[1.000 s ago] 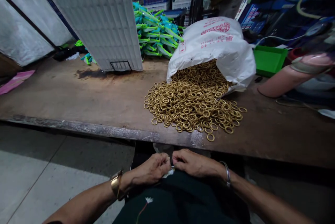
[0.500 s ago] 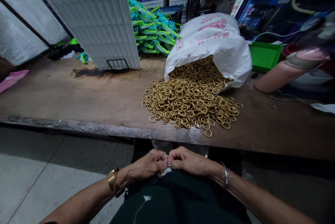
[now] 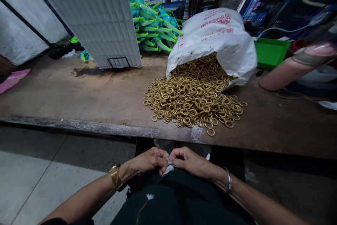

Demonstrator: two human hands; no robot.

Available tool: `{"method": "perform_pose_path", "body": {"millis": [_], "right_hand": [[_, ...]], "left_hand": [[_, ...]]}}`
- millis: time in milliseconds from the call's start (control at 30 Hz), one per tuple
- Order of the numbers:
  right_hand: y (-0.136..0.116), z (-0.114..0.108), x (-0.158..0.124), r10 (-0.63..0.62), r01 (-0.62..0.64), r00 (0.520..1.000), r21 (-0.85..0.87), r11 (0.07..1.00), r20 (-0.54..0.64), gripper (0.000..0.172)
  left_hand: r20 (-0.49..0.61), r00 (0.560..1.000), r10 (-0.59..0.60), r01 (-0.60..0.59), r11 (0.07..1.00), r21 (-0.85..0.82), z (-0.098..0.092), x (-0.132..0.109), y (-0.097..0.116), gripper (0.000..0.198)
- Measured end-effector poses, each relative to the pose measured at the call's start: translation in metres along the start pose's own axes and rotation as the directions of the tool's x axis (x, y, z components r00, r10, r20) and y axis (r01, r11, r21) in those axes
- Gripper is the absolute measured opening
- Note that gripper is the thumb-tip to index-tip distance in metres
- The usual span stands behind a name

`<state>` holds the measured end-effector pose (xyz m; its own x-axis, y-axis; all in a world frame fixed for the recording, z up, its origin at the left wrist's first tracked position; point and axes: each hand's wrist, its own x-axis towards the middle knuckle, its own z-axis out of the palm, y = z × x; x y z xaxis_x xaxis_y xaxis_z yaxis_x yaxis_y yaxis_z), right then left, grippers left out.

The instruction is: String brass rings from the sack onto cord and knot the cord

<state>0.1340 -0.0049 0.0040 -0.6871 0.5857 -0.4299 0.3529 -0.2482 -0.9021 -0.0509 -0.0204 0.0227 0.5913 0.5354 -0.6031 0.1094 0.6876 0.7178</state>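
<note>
My left hand (image 3: pixel 155 160) and my right hand (image 3: pixel 188 161) meet just below the table's front edge, over my dark clothing. Fingers of both are pinched together on a small whitish piece (image 3: pixel 169 169), thin and soft-looking, whose kind I cannot make out. Part of it pokes out below the fingertips; the rest is hidden. On the table beyond the hands lies a heap of gold-coloured rings (image 3: pixel 189 102), spilling from the mouth of a white plastic sack (image 3: pixel 210 37) with red print. One ring (image 3: pixel 210 132) lies apart near the edge.
A tall grey-white ribbed panel (image 3: pixel 92 18) stands on the wooden table (image 3: pixel 65 95) at left. Behind it are piled green and blue pieces (image 3: pixel 155 28). A green tray (image 3: pixel 271 53) and a pink bottle-like container (image 3: pixel 286 68) stand at right. A pink cloth (image 3: pixel 14 80) lies far left.
The fingertips have parted slightly, and more of the whitish piece shows between and below them. The view has shifted a little; the rings and sack lie as before.
</note>
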Motion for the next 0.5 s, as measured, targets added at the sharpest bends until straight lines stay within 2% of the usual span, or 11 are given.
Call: {"method": "perform_pose_path", "body": {"millis": [200,500], "right_hand": [[0.0016,0.0012,0.0029,0.033,-0.035,0.998,-0.034,0.999,-0.044,0.020],[-0.0015,-0.0013,0.0042,0.091,-0.091,0.995,-0.010,0.996,-0.029,0.015]], "left_hand": [[-0.033,0.999,-0.004,0.002,0.997,-0.073,-0.0005,0.0012,-0.0024,0.015],[-0.036,0.999,0.002,-0.007,0.990,-0.142,-0.0017,0.0019,-0.0057,0.008]]}}
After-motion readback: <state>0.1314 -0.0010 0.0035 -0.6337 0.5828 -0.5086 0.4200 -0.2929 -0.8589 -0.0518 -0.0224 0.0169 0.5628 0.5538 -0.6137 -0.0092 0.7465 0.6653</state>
